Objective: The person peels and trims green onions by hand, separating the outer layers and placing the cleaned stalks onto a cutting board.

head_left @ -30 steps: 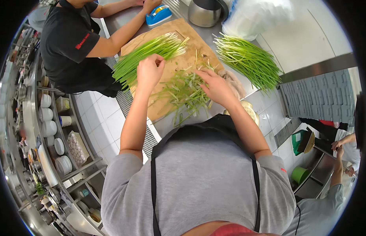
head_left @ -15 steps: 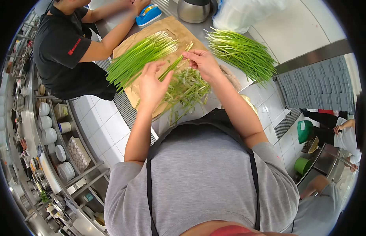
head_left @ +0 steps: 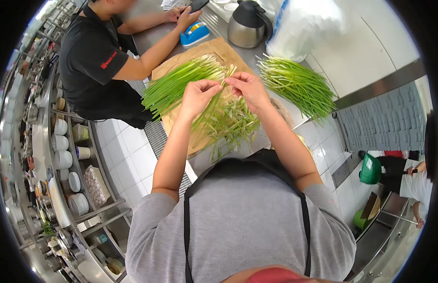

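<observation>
My left hand [head_left: 198,97] and my right hand [head_left: 249,90] meet above the brown paper, thumbs and forefingers pinched close together. Between them is a small bunch of chives [head_left: 232,70], its pale ends pointing up and its green leaves hanging below my left hand. A large pile of chives [head_left: 183,78] lies just beyond my left hand on the paper [head_left: 216,45]. Under my hands is a loose heap of stripped, wilted leaves [head_left: 232,120]. To the right, on the metal table, rests a second pile of chives [head_left: 299,87].
A person in a black shirt [head_left: 89,56] leans on the table at left, holding a phone [head_left: 198,5]. Behind the paper stand a blue tape dispenser [head_left: 195,34], a steel jug [head_left: 246,28] and a white plastic bag [head_left: 306,28]. Shelves of containers [head_left: 63,155] line the left.
My left hand has moved up and right to the small bunch, closing from spread fingers into a pinch. My right hand still pinches near the pale ends. The view has shifted slightly.
</observation>
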`<move>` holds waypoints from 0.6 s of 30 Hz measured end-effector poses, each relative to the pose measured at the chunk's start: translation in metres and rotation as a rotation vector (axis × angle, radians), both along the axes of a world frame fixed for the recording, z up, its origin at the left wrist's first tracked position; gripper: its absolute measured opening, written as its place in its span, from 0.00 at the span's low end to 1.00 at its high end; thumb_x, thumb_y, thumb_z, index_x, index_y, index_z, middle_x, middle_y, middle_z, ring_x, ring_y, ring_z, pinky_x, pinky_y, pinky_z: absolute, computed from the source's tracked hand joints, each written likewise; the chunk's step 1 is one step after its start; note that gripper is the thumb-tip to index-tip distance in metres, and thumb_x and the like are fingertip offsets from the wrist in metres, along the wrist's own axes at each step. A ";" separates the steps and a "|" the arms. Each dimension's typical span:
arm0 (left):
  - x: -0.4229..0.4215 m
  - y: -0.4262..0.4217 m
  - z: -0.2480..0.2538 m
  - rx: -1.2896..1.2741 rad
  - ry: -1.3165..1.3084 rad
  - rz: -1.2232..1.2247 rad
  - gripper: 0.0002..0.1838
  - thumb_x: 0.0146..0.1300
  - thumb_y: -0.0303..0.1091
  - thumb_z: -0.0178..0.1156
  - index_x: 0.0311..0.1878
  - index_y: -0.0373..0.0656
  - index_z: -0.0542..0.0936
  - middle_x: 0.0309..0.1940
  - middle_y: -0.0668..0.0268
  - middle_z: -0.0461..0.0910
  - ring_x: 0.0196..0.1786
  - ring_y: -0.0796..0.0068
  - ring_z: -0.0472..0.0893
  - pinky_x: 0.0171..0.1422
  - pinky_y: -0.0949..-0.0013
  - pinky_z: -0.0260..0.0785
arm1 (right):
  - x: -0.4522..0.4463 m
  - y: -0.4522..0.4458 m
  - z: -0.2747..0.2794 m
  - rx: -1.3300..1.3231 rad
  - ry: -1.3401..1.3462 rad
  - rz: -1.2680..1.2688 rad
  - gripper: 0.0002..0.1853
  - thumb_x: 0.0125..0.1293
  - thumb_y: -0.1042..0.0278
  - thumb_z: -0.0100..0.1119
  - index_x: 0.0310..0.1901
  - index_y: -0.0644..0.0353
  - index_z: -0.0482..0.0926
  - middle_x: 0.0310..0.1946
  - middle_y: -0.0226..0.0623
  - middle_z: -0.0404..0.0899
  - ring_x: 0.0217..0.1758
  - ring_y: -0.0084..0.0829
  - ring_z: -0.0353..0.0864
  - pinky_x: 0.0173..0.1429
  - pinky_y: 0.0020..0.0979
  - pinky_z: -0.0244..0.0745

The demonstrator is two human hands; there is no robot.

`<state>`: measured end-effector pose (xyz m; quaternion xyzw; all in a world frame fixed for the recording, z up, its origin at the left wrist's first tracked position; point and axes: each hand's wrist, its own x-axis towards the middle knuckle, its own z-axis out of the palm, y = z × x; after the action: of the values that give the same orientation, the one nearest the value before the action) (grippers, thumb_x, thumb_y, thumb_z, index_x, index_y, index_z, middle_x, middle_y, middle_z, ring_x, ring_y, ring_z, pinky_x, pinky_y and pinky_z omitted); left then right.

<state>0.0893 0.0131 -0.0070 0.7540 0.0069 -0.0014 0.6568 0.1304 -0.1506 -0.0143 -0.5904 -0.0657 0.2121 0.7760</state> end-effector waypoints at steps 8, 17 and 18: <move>0.015 0.018 0.008 -0.163 0.102 0.138 0.07 0.52 0.31 0.61 0.32 0.39 0.78 0.24 0.74 0.75 0.24 0.88 0.68 0.28 0.83 0.60 | 0.021 0.009 -0.002 -0.450 -0.367 -0.078 0.11 0.53 0.66 0.60 0.36 0.64 0.77 0.22 0.26 0.74 0.23 0.16 0.71 0.28 0.18 0.64; 0.021 0.019 0.014 -0.116 0.099 0.007 0.05 0.52 0.31 0.61 0.30 0.40 0.77 0.24 0.74 0.75 0.24 0.88 0.68 0.28 0.83 0.59 | 0.014 0.024 0.021 -0.096 -0.313 -0.052 0.08 0.54 0.70 0.58 0.35 0.64 0.78 0.24 0.27 0.76 0.24 0.15 0.70 0.28 0.16 0.62; 0.021 0.018 0.015 -0.123 0.096 0.000 0.05 0.52 0.30 0.60 0.30 0.40 0.77 0.24 0.74 0.75 0.24 0.88 0.68 0.28 0.83 0.59 | 0.015 0.023 0.018 -0.103 -0.307 -0.037 0.08 0.55 0.70 0.58 0.35 0.64 0.78 0.24 0.27 0.76 0.24 0.15 0.70 0.28 0.16 0.62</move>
<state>0.1104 0.0309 0.0077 0.7113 0.0384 -0.0381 0.7008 0.1457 -0.1274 0.0040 -0.6560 -0.1616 0.1082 0.7293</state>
